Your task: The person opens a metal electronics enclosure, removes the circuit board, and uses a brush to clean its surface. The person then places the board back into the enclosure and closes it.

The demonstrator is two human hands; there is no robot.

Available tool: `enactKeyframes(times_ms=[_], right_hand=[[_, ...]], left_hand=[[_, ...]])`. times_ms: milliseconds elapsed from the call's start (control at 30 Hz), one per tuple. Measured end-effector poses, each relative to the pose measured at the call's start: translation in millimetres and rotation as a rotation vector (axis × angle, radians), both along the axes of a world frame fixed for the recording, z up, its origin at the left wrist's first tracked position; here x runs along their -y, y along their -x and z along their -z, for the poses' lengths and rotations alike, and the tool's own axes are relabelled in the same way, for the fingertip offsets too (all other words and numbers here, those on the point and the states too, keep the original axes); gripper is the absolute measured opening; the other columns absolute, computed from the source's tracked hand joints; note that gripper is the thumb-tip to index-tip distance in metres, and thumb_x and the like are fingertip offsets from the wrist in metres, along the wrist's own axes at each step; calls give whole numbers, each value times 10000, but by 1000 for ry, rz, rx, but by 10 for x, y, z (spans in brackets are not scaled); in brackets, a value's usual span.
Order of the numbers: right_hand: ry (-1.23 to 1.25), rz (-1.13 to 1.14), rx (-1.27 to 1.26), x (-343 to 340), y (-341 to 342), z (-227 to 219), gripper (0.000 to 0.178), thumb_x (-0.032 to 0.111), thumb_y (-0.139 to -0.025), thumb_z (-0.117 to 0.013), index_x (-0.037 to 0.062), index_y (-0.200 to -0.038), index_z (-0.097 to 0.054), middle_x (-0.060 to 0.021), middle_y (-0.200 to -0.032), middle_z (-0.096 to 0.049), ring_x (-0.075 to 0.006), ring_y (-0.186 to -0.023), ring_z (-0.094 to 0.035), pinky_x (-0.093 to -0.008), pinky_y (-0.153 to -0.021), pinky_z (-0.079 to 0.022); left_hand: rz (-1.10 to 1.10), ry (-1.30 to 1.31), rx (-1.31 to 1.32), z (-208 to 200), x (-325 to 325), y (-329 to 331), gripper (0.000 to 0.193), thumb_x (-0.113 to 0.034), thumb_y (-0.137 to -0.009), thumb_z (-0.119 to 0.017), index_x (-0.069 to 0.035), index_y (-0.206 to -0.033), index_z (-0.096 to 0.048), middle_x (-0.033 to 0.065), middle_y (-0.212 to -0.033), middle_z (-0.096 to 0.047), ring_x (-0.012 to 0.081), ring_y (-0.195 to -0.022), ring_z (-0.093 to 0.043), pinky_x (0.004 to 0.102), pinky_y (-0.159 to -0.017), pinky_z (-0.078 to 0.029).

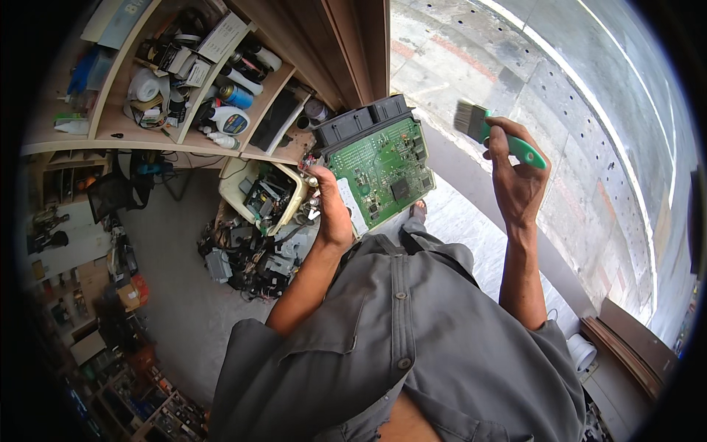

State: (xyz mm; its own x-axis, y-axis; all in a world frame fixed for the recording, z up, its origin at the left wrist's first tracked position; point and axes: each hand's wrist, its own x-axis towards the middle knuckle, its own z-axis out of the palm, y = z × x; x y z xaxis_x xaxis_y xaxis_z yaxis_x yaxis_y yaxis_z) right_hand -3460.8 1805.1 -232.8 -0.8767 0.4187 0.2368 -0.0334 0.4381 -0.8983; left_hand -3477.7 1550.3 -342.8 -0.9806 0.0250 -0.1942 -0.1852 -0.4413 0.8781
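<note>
A green circuit board [381,168] with black connector housings [364,120] along its far edge is in front of me, tilted. My left hand [333,210] grips the board at its left edge, thumb showing on the near side and the other fingers hidden behind it. A pale label or plate [351,204] runs along that edge. Off to the right, my right hand [515,166] is closed around the green handle of a paintbrush [472,120]. Its dark, flat bristles point left toward the board, apart from it.
Wooden shelves [171,140] at the far left hold bottles, cans and boxes. Below them stands a cream bin [291,219] of electronic parts, beside a heap of scrap parts [250,258] on the floor. A paved street [471,59] lies outside at the right. Boards [626,353] lean at lower right.
</note>
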Motion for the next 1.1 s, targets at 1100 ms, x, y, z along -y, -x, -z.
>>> enactKeyframes(times_ms=[1100], right_hand=[[-246, -641, -170, 304, 103, -304, 336, 170, -889, -734, 55, -1203, -696, -123, -935, -697, -238, -788, -692, -342, -693, -539]], left_hand=[[5, 35, 14, -100, -39, 70, 880, -731, -992, -224, -42, -1538, -274, 49, -1543, -340, 193, -1400, -350, 354, -1184, -255]])
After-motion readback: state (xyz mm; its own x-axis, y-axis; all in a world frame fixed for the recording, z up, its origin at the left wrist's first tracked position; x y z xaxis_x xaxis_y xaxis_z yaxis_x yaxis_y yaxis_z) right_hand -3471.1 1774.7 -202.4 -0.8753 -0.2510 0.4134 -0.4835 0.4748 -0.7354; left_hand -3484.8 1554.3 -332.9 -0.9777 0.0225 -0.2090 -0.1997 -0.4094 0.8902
